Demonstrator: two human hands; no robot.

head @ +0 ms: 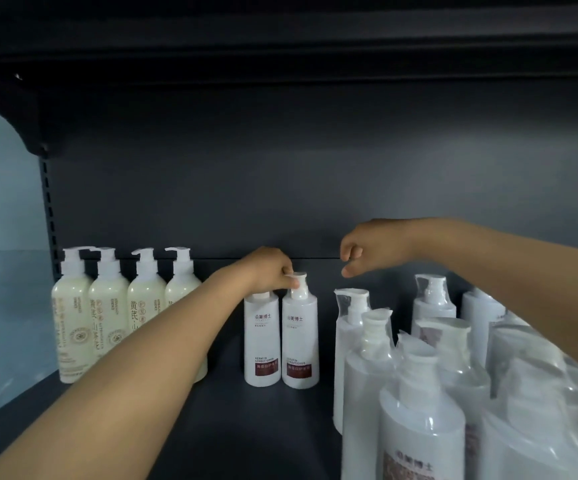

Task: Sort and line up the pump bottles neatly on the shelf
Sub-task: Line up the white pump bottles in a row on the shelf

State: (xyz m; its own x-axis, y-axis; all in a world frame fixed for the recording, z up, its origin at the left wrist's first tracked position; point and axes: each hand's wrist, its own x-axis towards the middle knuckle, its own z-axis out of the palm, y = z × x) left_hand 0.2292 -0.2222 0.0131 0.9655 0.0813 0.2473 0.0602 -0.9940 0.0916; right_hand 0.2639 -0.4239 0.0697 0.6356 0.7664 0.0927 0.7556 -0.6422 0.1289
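Two white pump bottles with dark red labels stand side by side mid-shelf, the left one (261, 344) and the right one (300, 344). My left hand (270, 270) reaches over them and pinches the pump head of the right bottle; the left bottle's pump is hidden under my hand. My right hand (367, 249) hovers above and to the right, fingers loosely curled, holding nothing. Several cream-coloured pump bottles (107, 317) stand in a row at the left, against the back wall. A cluster of white bottles wrapped in clear plastic (426, 375) fills the right side.
The dark shelf floor (225, 427) shows bare in front of the two white bottles. The dark back panel (280, 185) rises behind, and an upper shelf (280, 36) overhangs. A slotted upright (49, 216) and a pale side panel bound the left end.
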